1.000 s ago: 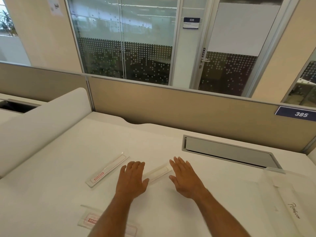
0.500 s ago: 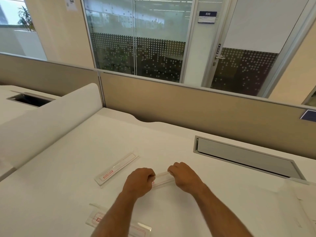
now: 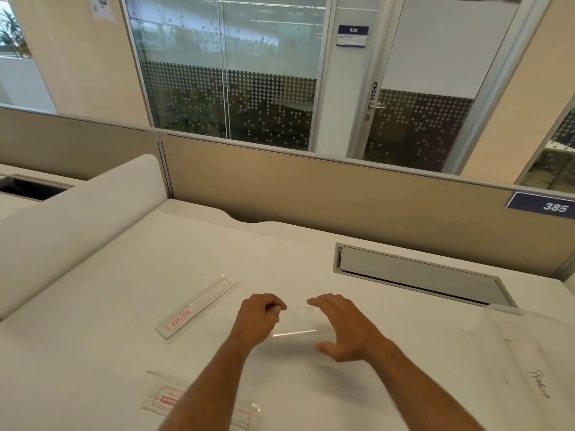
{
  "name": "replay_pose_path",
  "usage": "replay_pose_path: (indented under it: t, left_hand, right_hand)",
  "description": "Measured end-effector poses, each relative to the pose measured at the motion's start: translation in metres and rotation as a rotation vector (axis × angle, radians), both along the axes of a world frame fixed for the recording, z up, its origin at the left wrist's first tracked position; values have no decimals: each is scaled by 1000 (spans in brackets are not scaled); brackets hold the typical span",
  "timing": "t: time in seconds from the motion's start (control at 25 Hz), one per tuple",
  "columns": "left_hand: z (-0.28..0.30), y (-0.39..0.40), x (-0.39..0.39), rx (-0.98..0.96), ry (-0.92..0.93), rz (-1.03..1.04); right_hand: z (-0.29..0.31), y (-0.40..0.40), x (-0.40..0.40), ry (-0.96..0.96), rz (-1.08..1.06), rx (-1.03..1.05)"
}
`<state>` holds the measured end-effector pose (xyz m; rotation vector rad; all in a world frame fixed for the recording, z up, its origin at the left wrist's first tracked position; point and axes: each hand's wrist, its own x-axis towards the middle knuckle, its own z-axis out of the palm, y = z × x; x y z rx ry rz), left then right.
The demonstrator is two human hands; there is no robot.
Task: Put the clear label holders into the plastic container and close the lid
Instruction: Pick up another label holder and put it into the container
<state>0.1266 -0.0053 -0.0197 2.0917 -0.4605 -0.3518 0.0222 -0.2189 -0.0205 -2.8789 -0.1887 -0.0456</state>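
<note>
We've got both hands on one clear holder [image 3: 295, 321], lifted just off the white desk [image 3: 93, 353] in front of us. Left hand [image 3: 258, 318] is curled into a loose fist, pinching the holder's left end. Right hand [image 3: 345, 328] is spread wider, fingers arched over the far edge and thumb under the near one, so the strip sits between them.

A second holder [image 3: 197, 306] with a red-printed insert lies flat on the desk, off to the left of our left hand and angled away from us. A third holder [image 3: 161, 399], also with red print, lies near the bottom edge, partly hidden under our left forearm.

The container [image 3: 529, 362] sits at the right edge of the desk, see-through with some handwriting on it. Can't tell whether its lid is on or off from here.
</note>
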Motion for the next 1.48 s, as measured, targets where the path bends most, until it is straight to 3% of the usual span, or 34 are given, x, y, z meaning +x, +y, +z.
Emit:
replay_pose_path:
  t: [0.12,0.28,0.56,0.76,1.04,1.32,1.48]
  left_hand:
    - [7,-5,-5,-69,168,4]
    - [10,-10,-13,-93,387,-7]
    - [23,-21,-24,-270,526,-26]
    - [26,-31,-34,-277,538,-92]
    - [21,-40,-45,-379,524,-265]
    - [14,-50,-44,-384,389,-302]
    - [15,-55,-45,-359,367,-284]
  right_hand:
    - [3,-11,-15,-51,-26,-14]
    - [10,-25,-34,-70,-120,120]
    - [24,-43,-63,48,-372,467]
    - [33,-59,-80,-24,-465,695]
    - [41,-72,-95,-56,-532,844]
    - [45,-79,-104,-42,-558,856]
    - [55,-86,-105,41,-531,712]
